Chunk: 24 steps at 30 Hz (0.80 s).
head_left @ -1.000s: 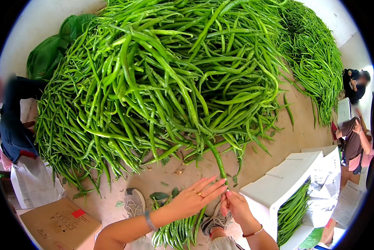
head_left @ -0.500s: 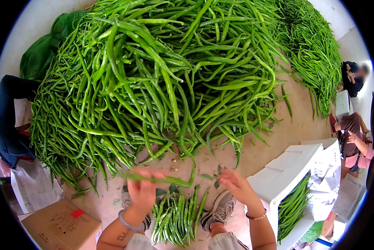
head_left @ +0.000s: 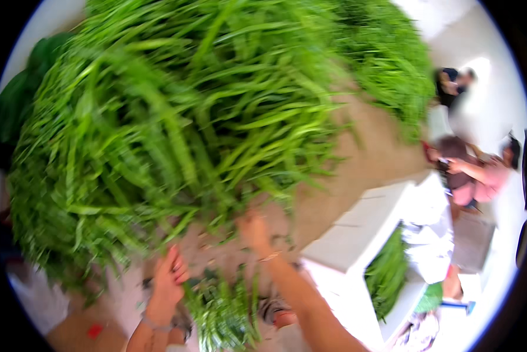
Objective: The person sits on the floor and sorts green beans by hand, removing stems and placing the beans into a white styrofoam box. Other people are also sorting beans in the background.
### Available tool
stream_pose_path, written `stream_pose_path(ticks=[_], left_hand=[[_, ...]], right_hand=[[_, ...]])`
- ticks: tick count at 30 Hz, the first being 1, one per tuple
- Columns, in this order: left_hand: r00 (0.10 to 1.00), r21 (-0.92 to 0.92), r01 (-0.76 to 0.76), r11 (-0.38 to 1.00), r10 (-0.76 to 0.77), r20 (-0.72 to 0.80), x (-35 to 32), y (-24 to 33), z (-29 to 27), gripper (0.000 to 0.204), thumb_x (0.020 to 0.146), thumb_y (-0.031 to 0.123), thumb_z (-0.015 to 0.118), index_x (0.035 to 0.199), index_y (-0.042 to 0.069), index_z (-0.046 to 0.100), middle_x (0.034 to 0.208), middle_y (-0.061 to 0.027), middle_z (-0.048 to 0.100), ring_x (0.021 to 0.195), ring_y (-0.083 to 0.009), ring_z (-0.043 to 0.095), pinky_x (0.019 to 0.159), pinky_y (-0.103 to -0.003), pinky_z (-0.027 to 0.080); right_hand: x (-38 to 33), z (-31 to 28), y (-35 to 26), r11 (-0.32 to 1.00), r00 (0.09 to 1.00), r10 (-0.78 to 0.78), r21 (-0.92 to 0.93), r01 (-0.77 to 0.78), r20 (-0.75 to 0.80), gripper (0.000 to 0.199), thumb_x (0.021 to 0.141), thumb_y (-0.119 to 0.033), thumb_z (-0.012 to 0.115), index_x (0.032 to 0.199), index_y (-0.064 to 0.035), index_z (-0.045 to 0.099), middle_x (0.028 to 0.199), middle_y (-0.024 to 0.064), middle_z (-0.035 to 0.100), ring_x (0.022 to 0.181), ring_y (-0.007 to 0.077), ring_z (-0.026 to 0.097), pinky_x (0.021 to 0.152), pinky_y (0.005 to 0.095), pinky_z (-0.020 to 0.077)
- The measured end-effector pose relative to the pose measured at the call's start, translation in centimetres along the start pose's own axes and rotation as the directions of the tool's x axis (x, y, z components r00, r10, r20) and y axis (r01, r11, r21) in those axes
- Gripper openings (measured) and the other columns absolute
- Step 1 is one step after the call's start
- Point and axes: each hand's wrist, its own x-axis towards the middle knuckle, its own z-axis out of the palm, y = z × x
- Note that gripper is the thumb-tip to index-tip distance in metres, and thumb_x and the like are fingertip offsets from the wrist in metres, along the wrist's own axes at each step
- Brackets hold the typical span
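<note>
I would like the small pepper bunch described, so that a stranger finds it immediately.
Start from the large heap of green peppers across the top. Below it, left of the white box, look between the person's forearms. The small bunch lies there, far smaller than the heap and, unlike the peppers inside the box, out on the floor.

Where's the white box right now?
In the head view, the white box is at the lower right, to the right of the person's right hand, with long green peppers inside it.
</note>
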Motion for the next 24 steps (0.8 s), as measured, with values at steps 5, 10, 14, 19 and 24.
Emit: stream_pose_path(ticks=[5, 10, 14, 19, 24], left_hand=[[0.997, 0.256, -0.036, 0.966, 0.051, -0.056, -2.2, 0.0, -0.6, 0.019, 0.083, 0.015, 0.050, 0.099, 0.005, 0.049, 0.077, -0.0032, 0.050, 0.049, -0.0069, 0.042, 0.037, -0.018, 0.032], [1.000, 0.306, -0.011, 0.952, 0.004, 0.026, -2.3, -0.3, -0.6, 0.034, 0.083, 0.014, 0.049, 0.115, 0.005, 0.043, 0.107, -0.0101, 0.052, 0.093, -0.0183, 0.055, 0.059, -0.030, 0.054], [1.000, 0.260, 0.009, 0.966, -0.004, -0.022, -2.2, -1.0, -0.4, 0.037, 0.083, 0.014, 0.050, 0.117, 0.005, 0.040, 0.105, -0.0098, 0.051, 0.094, -0.0181, 0.054, 0.064, -0.033, 0.055], [1.000, 0.308, -0.028, 0.951, 0.028, 0.003, -2.0, -1.2, -0.3, 0.037, 0.083, 0.014, 0.050, 0.117, 0.005, 0.040, 0.106, -0.0103, 0.051, 0.094, -0.0190, 0.055, 0.064, -0.033, 0.055], [0.994, 0.304, -0.095, 0.948, 0.073, 0.082, -2.1, -1.8, 0.3, 0.040, 0.083, 0.019, 0.051, 0.119, 0.006, 0.038, 0.109, -0.0109, 0.049, 0.098, -0.0207, 0.052, 0.066, -0.035, 0.054]], right_hand=[[-1.0, -0.6, -0.6, 1.000, 0.992, -0.017, 0.018, 0.015, 0.123, 0.028, 0.073, -0.023, 0.054, 0.084, 0.0016, 0.048, 0.074, 0.0211, 0.053, 0.069, 0.0371, 0.053, 0.061, 0.0410, 0.0440], [-4.1, -2.4, 2.0, 0.967, 0.978, 0.087, 0.219, -0.128, 0.189, 0.028, 0.079, -0.015, 0.052, 0.097, 0.0021, 0.041, 0.079, 0.0161, 0.052, 0.073, 0.0236, 0.055, 0.062, 0.0319, 0.0454], [-7.7, -4.7, 2.3, 0.689, 0.990, 0.132, 0.715, -0.120, 0.039, 0.026, 0.086, -0.009, 0.043, 0.110, 0.0011, 0.038, 0.086, 0.0089, 0.051, 0.073, 0.0157, 0.053, 0.065, 0.0271, 0.0448], [-8.1, -11.2, -4.0, 0.526, 0.958, 0.145, 0.839, 0.137, -0.247, 0.032, 0.088, -0.008, 0.041, 0.119, -0.0009, 0.034, 0.086, 0.0063, 0.051, 0.074, 0.0141, 0.052, 0.069, 0.0256, 0.0434], [-7.8, -14.2, -7.9, 0.874, 0.941, -0.274, 0.356, 0.330, -0.198, 0.033, 0.085, -0.009, 0.047, 0.117, -0.0027, 0.038, 0.084, 0.0055, 0.052, 0.075, 0.0119, 0.049, 0.066, 0.0217, 0.0384]])
